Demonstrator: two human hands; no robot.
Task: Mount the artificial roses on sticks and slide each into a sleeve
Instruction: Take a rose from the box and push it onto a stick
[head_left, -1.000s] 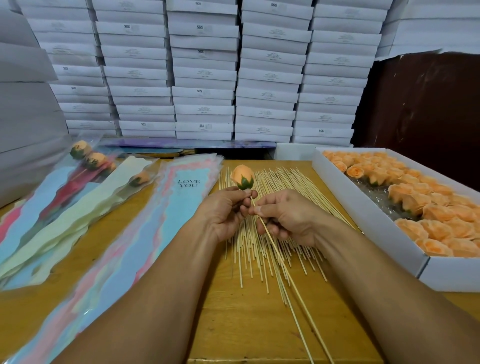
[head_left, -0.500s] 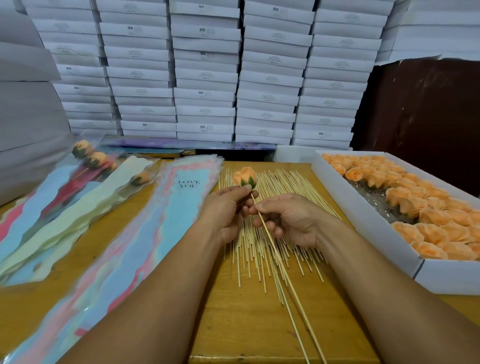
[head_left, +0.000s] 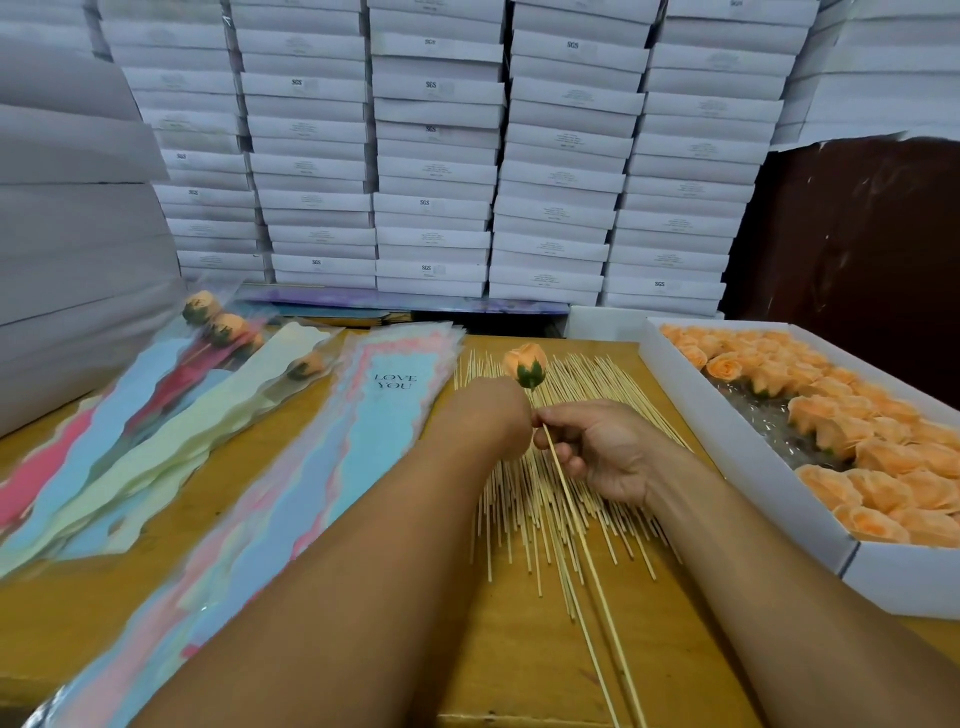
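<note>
Backdrop: stacked white boxes (head_left: 436, 171) fill the wall ahead of you, with a dark brown panel (head_left: 857, 249) at the right.
Surface: your wooden table (head_left: 509, 649) carries everything in front of you.
Stick pile: loose bamboo sticks (head_left: 535, 499) lie fanned out under and beyond your hands.
Rose: the peach artificial rose (head_left: 525, 364) sits upright on the tip of the stick, green calyx down, above your hands.
Held stick: the stick (head_left: 576, 530) runs from the rose down between your hands toward the near table edge.
Right hand: your right hand (head_left: 597, 447) pinches the stick between thumb and curled fingers just below the rose.
Left hand: your left hand (head_left: 483, 415) sits just beside the right one, back toward the camera; its fingers are hidden, so you cannot tell whether it grips the stem.
Change: compared with half a second ago, your left hand has turned so its fingers no longer show, and the rose stands a little clearer above both hands.
Sleeves: a stack of pastel sleeves (head_left: 332, 467) printed "LOVE YOU" lies left of the sticks.
Finished pieces: sleeved roses (head_left: 218, 322) lie further left, their heads toward the boxes.
Supply: the white tray (head_left: 737, 467) at your right holds rows of peach roses (head_left: 852, 436).
</note>
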